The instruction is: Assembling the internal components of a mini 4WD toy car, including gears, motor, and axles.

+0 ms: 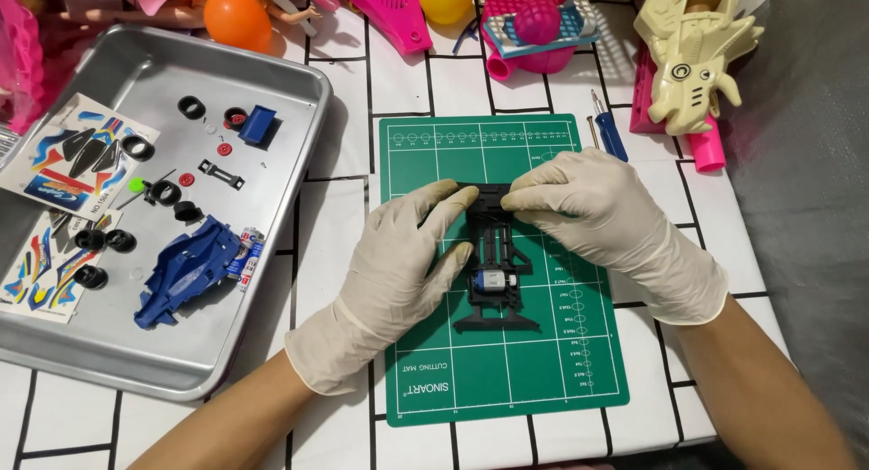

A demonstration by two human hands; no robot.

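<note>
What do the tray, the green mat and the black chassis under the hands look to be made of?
Tray: bare metal, likely aluminium or steel, brushed grey with soft reflections. Green mat: matte, probably rubbery plastic, printed with a white grid. Black chassis: moulded plastic, dull finish, thin ribs. Both hands, left hand and right hand, wear wrinkled, thin cream gloves, seemingly latex.

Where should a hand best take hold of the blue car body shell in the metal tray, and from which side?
Probably across the narrow middle of the blue car body shell, from above. It lies flat and slanted in the metal tray, nose toward the lower left, so its long sides look open to fingers. Batteries lie close against its right side, so a grip slightly nearer the nose seems safer. Both gloved hands are on the black chassis.
</note>
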